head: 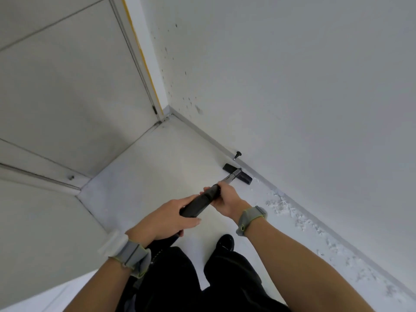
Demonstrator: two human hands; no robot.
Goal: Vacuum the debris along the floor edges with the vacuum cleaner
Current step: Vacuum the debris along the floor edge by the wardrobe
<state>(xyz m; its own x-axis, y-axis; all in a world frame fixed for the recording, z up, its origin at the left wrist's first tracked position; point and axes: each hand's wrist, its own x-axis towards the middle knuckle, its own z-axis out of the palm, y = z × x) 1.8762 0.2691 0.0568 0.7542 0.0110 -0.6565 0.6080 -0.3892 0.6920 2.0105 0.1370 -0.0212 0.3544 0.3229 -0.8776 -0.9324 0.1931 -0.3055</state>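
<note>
I hold a black stick vacuum cleaner (198, 204) with both hands. My left hand (164, 219) wraps the thick rear part of its body. Further forward, my right hand (225, 198) grips the narrower neck. A thin metal tube runs from there down to the flat black floor head (244, 176), which rests on the white floor against the baseboard (202, 134) of the right wall. White flaky debris (299, 219) lies scattered along that wall edge, from just behind the floor head toward the lower right.
A black door stopper (237, 154) sticks out of the baseboard just beyond the floor head. White closed doors (74, 86) fill the left side and meet the right wall in a corner (167, 117). My black shoe (225, 242) and trouser legs stand below the hands.
</note>
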